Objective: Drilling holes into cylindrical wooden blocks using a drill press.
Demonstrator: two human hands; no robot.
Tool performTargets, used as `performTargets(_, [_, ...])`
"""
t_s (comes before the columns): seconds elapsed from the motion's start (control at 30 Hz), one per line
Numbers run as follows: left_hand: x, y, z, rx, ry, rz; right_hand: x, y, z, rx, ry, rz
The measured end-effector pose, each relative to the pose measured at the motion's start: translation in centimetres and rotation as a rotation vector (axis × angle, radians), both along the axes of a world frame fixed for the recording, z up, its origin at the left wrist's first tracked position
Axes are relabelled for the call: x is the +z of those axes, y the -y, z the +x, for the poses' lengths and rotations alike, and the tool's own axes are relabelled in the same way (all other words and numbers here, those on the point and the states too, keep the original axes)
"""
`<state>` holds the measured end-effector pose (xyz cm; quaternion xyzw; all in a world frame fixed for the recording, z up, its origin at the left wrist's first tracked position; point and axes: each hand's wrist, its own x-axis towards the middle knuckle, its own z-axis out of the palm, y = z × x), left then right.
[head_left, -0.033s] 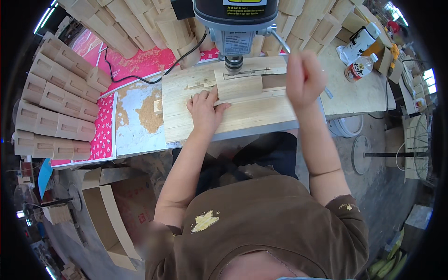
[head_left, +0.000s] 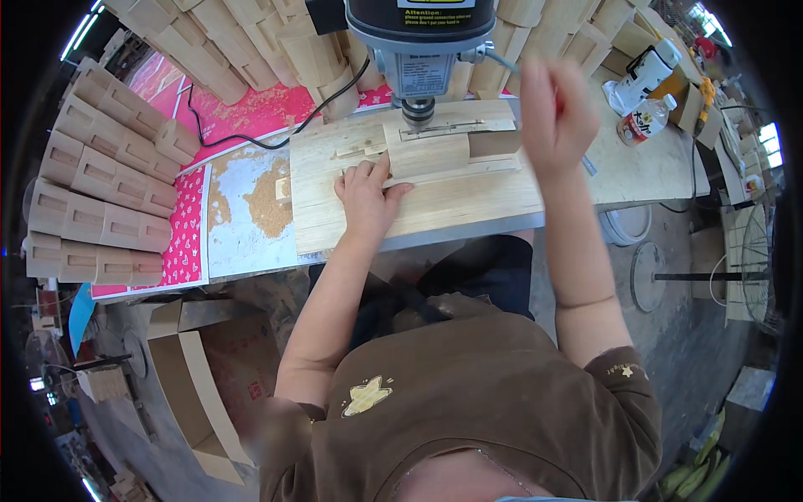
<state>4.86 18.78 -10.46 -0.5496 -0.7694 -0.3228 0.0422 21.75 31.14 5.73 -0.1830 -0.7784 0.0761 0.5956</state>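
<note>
Wooden workpiece [head_left: 431, 154] lies on the pale board [head_left: 477, 199] beneath the drill chuck [head_left: 418, 112], seemingly braced by strips. The left hand [head_left: 365, 190], grip loosely spread, rests at its left end, apparently steadying it; whether the blurred right hand [head_left: 559, 121] grips the lever [head_left: 500, 58], I cannot tell.

Workpiece [head_left: 428, 156]: pale wood, visible grain, roughly rectangular from above; lies lengthwise on the wooden board [head_left: 477, 199], its front edge beside a narrow strip. Board: pale, flat, set slightly askew on the bench [head_left: 230, 259]. Drill press [head_left: 421, 74]: black upper housing, grey body, metal chuck [head_left: 418, 111] pointing down over the workpiece's rear portion; contact cannot be determined. Lever [head_left: 502, 59]: projects from the press's right side, partly hidden.
</note>
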Motion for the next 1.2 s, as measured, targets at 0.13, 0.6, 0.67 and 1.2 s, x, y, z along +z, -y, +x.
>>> performTargets(0.13, [0.9,-0.5,-0.1,-0.013,0.138,-0.005,7.6,-4.2,-3.8,-0.168,0.088,-0.128])
performTargets(0.6, [2.5,0.2,-1.8,-0.162,0.519,0.055,-9.2,-2.9,3.1,-0.092,0.702,-0.143])
performTargets(0.67, [0.6,1.8,-4.3,-0.240,0.481,0.219,-9.5,-2.8,3.5,-0.095,0.717,-0.148])
performTargets(1.2, [7.3,3.8,-4.4,0.201,1.402,-0.065,-9.3,-1.4,3.3,0.028,0.678,-0.141])
